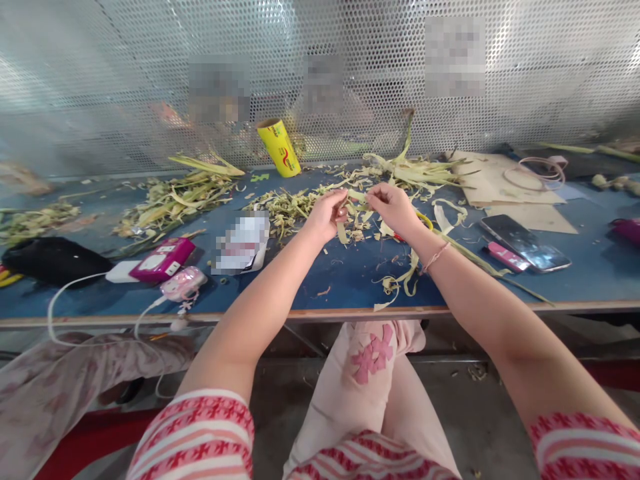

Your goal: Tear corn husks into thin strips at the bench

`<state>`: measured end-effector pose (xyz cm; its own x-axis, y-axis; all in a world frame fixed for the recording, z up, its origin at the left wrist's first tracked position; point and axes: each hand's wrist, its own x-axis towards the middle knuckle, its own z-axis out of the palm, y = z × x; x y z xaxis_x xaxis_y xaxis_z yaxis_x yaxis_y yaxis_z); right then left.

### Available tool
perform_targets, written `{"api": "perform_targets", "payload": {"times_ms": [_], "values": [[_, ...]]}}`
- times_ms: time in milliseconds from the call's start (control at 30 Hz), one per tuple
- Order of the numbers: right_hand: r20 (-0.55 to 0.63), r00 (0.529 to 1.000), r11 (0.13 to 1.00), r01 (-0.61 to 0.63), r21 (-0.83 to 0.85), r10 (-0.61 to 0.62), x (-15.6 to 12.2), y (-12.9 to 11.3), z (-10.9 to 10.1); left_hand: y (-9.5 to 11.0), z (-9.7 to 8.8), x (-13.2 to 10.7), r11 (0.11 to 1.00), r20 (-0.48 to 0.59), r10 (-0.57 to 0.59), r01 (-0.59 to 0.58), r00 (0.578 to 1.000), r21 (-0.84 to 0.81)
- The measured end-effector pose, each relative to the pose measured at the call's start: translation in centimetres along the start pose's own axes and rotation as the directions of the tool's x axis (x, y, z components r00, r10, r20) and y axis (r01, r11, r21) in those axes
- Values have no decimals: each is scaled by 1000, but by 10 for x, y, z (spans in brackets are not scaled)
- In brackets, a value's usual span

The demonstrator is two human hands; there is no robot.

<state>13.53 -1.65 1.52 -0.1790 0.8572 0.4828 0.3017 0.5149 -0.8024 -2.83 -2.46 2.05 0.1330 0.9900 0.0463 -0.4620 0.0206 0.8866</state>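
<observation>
Over the blue table my left hand [329, 215] and my right hand [393, 208] are close together. Stretched between their fingertips is a pale green leaf strip [357, 196], pinched from both sides. A loose strip end [342, 232] hangs below the fingers of my left hand. Beneath and behind the hands lies a heap of cut leaf pieces [287, 208]. Just beyond my right hand is a bunch of longer pale leaves [415, 170]. Beside my right wrist, a yellow ring-shaped thing [425, 221] is partly hidden by the arm.
A yellow cardboard tube [279, 148] leans near the perforated metal screen [350, 40]. Left lie another leaf pile [185, 197], a purple box [167, 259], a cased phone-like thing [243, 243] and a black pouch [55, 260]. Right are a phone [520, 240], a pink lighter-like object [507, 256] and cardboard [500, 177].
</observation>
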Motion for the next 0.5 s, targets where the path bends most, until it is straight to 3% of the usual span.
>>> {"api": "perform_targets", "payload": {"times_ms": [500], "values": [[-122,992,994,6,-113,-20,-3,-2,-3,3,4,-4,990,-61,-137,134,989,-41]]}}
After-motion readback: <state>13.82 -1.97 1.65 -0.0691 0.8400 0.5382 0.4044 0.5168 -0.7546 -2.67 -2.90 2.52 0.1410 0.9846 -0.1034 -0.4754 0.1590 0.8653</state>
